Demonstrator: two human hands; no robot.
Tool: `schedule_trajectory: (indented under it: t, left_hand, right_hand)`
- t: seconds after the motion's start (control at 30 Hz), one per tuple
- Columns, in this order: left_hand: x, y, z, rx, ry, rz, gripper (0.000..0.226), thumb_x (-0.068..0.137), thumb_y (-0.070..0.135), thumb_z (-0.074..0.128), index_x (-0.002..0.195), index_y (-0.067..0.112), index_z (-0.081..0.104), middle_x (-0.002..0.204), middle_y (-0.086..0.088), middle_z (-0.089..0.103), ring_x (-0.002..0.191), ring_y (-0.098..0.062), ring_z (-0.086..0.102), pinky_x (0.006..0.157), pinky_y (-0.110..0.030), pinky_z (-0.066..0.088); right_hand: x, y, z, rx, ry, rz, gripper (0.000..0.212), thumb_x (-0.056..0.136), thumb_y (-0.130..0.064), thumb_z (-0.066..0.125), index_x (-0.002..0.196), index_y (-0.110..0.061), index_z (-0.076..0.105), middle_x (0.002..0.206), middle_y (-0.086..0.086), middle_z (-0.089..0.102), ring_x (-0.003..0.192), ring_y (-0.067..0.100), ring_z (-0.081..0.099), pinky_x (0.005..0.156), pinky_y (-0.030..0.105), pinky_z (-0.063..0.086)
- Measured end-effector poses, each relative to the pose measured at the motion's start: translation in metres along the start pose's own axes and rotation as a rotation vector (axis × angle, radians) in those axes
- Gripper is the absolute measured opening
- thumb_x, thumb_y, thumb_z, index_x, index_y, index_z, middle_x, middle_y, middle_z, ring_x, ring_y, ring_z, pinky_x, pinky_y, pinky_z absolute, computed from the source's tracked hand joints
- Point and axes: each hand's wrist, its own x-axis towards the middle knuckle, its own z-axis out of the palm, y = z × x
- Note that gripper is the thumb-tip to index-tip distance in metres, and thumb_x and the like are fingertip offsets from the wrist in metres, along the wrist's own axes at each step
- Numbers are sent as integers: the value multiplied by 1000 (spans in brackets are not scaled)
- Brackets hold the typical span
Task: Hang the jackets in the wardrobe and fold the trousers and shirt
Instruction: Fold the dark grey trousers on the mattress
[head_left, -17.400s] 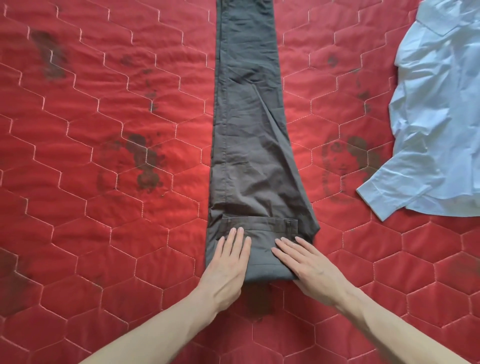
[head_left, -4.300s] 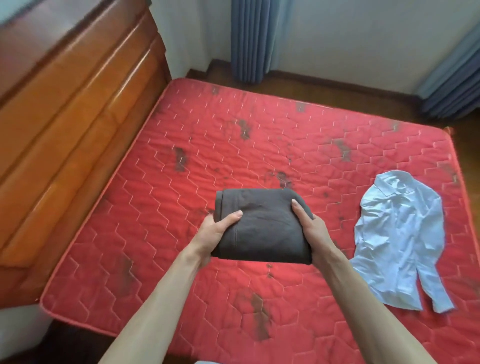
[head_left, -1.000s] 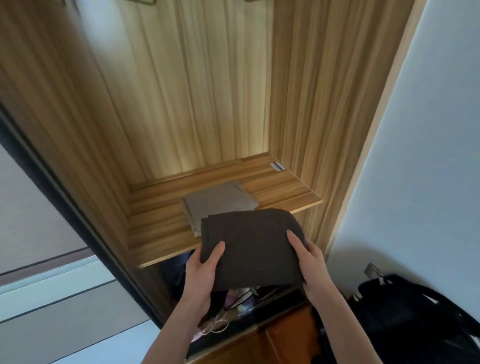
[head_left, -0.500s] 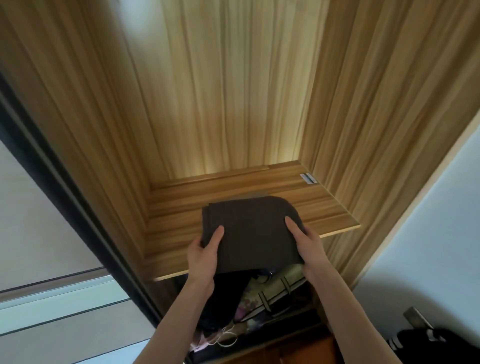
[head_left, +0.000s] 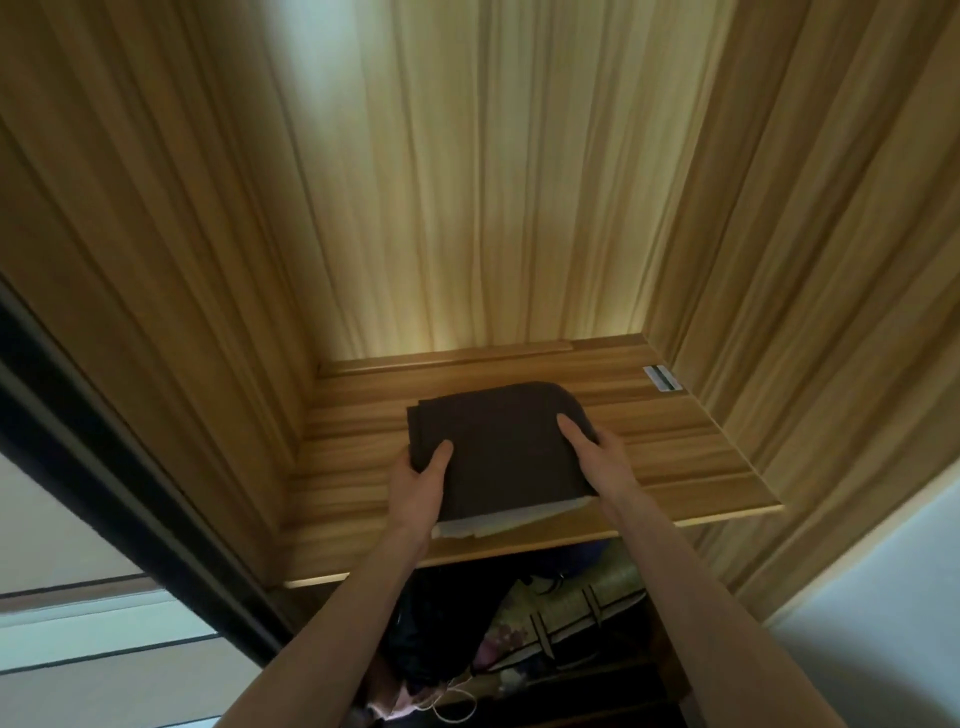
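The folded dark brown trousers (head_left: 498, 447) lie over the wooden wardrobe shelf (head_left: 675, 447), on top of a lighter grey folded garment (head_left: 498, 524) whose near edge peeks out below them. My left hand (head_left: 418, 488) grips the trousers' left side, thumb on top. At the right side my right hand (head_left: 597, 454) holds them the same way. Both forearms reach in from the bottom of the view.
Wood-grain wardrobe walls rise at the back and both sides. A small label (head_left: 661, 378) lies at the shelf's back right corner. Under the shelf sit dark clothes and bags (head_left: 524, 623). A dark sliding door frame (head_left: 104, 467) runs along the left; a pale wall (head_left: 883, 597) is at the right.
Both hands have carried the folded trousers forward onto the shelf, over the grey folded garment. Earlier they were lifted from the red bed and brought to the wardrobe.
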Motion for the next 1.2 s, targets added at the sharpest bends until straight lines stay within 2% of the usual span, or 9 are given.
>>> schedule_trajectory:
  t: [0.07, 0.13, 0.27, 0.37, 0.5, 0.63, 0.83, 1.03, 1.2]
  left_hand:
    - [11, -6, 4, 30, 11, -11, 25, 98, 39, 70, 117, 27, 59, 105, 10, 68, 94, -8, 66, 69, -20, 52]
    - [22, -13, 5, 57, 18, -26, 29, 98, 40, 70, 119, 25, 58, 104, 11, 66, 93, -6, 65, 70, -21, 51]
    - [34, -30, 10, 69, 37, -56, 34, 97, 39, 71, 124, 21, 59, 110, 5, 69, 96, -10, 66, 86, -31, 57]
    - [37, -35, 14, 104, 64, -57, 42, 98, 37, 70, 130, 12, 61, 123, -5, 69, 109, -22, 68, 101, -45, 56]
    - [38, -34, 19, 379, 140, -21, 55, 98, 47, 65, 140, 14, 50, 126, -6, 67, 112, -27, 66, 99, -49, 56]
    - [30, -39, 22, 698, 236, 173, 73, 98, 44, 65, 156, 15, 31, 143, -11, 46, 131, -31, 46, 112, -49, 42]
    - [25, -37, 1, 984, 137, 449, 63, 105, 49, 49, 159, 20, 34, 162, -9, 33, 149, -27, 31, 122, -48, 33]
    - [9, -30, -17, 1123, 91, 633, 55, 105, 43, 50, 151, 12, 50, 161, -11, 42, 152, -29, 34, 123, -52, 32]
    - [-11, -23, -26, 1203, 58, 725, 58, 105, 45, 52, 151, 10, 50, 159, -11, 47, 151, -29, 38, 123, -51, 33]
  right_hand:
    - [11, 1, 3, -20, -12, 23, 28, 93, -52, 73, 107, -27, 72, 101, -3, 78, 78, 9, 77, 58, 21, 59]
    - [22, 4, 4, -47, -22, 30, 22, 95, -51, 71, 102, -30, 69, 101, -6, 74, 81, 10, 74, 54, 17, 56]
    - [43, 17, 7, -124, -21, 27, 32, 98, -49, 68, 117, -22, 69, 106, -4, 72, 95, 14, 69, 69, 24, 56]
    - [54, 26, 10, -205, 25, -15, 40, 100, -48, 65, 124, -17, 70, 108, -3, 73, 100, 17, 69, 89, 38, 59]
    - [58, 33, 13, -395, 64, -91, 42, 102, -53, 58, 126, -19, 69, 108, -4, 71, 109, 23, 67, 100, 48, 55]
    - [52, 42, 17, -781, 199, -202, 56, 104, -56, 50, 138, -13, 58, 131, 11, 59, 127, 35, 54, 109, 53, 44]
    - [39, 44, 8, -781, 150, -326, 53, 106, -48, 52, 143, -10, 49, 134, 11, 59, 125, 33, 57, 103, 52, 50]
    - [5, 42, -2, -921, 170, -550, 59, 106, -49, 48, 155, -17, 42, 144, 6, 57, 131, 27, 55, 108, 52, 47]
    - [-29, 34, 1, -1069, 217, -723, 62, 105, -51, 48, 156, -17, 44, 157, 6, 50, 145, 26, 46, 119, 51, 38]
